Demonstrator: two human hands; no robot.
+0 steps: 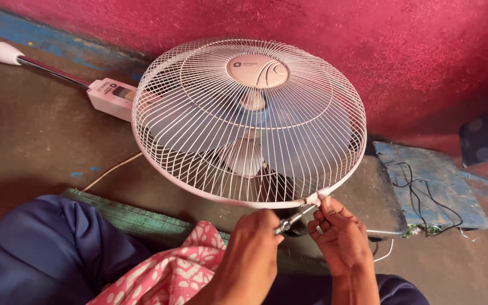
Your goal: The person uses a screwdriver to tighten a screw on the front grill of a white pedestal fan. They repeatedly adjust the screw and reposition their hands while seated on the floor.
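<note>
At the bottom of the frame, a blue-clad knee is lying at lower left with a pink patterned cloth draped beside it. Just above, both hands are working at the lower rim of the fan guard. The left hand is curling closed around the handle of a screwdriver, whose metal shaft is angling up and to the right toward a small white clip on the guard's ring. The right hand is sitting just beside that clip, its fingers partly bent and pinching at it or steadying it; how firmly it is gripping cannot be told.

The white pedestal fan is lying tilted across the middle of the frame, its blades showing through the wire grille, and its pole is running away to the upper left. A blue board with loose black wires is resting at right, against the red wall.

The likely trouble: the tip is meeting the clip at a slant, so it could slip off and jab the fingertips right beside it, or bend the thin wires. The tilted fan could also rock under the push.
</note>
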